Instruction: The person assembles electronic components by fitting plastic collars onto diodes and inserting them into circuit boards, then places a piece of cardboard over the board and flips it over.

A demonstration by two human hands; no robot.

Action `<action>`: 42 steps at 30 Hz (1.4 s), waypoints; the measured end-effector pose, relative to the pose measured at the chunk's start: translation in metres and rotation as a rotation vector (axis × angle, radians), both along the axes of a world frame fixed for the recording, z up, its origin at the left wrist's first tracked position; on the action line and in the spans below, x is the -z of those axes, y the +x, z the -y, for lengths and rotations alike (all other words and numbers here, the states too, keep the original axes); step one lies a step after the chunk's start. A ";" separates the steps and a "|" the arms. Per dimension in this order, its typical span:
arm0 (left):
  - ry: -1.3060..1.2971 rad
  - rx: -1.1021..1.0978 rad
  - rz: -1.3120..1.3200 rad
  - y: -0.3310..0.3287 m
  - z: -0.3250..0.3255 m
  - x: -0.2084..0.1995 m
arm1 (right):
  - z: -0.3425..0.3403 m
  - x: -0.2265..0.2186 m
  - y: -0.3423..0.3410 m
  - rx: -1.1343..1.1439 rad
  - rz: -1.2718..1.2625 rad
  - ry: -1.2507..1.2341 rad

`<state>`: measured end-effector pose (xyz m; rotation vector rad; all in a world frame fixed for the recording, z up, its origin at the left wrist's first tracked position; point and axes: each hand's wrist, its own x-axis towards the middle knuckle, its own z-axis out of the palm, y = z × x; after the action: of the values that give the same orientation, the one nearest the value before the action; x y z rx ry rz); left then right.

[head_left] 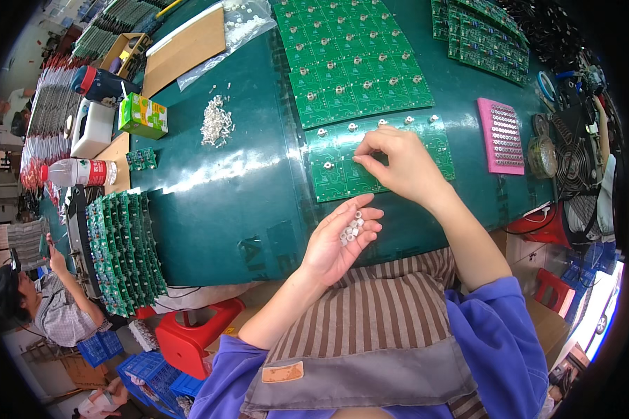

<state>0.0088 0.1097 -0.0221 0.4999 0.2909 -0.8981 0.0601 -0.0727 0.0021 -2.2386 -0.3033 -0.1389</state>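
Observation:
My left hand [323,250] is cupped palm up near the table's front edge. Several small white ring-shaped spacers [351,231] lie in its palm and against its curled fingers. Above and to the right, my right hand [405,164] has thumb and forefinger pinched together over the nearest green circuit board panel [335,183]. Whatever is between those fingertips is too small to make out. Along the panel's far edge stands a row of small round white parts [352,128], and another single white part [328,165] sits nearer, left of my right hand.
Beyond lie more green panels [360,91] fitted with round parts. A pile of small pale parts [217,122] is to the left, near a green drink carton [143,115] and a bottle [80,172]. A pink foam block [502,136] stands right. Another person [66,307] is at far left.

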 end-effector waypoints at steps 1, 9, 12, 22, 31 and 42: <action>0.004 -0.009 0.002 0.000 0.000 0.000 | 0.000 0.003 -0.002 0.005 0.058 -0.009; 0.001 -0.024 0.000 -0.001 0.000 0.000 | -0.013 0.018 -0.017 0.165 0.167 0.061; -0.008 -0.041 0.004 -0.003 0.001 -0.001 | -0.016 0.022 -0.020 0.162 0.225 0.103; 0.074 -0.038 0.023 -0.004 0.004 -0.004 | 0.044 -0.003 -0.027 0.258 0.346 -0.192; 0.244 0.008 0.071 -0.003 0.015 -0.014 | 0.172 0.007 -0.053 0.732 0.179 -0.474; 0.168 0.029 -0.041 -0.007 0.028 -0.015 | 0.166 0.000 -0.051 0.947 0.084 -0.448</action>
<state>0.0014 0.0821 -0.0072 0.6423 0.3999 -0.9171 0.0087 -0.2388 0.0025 -2.6427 0.7791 -0.7201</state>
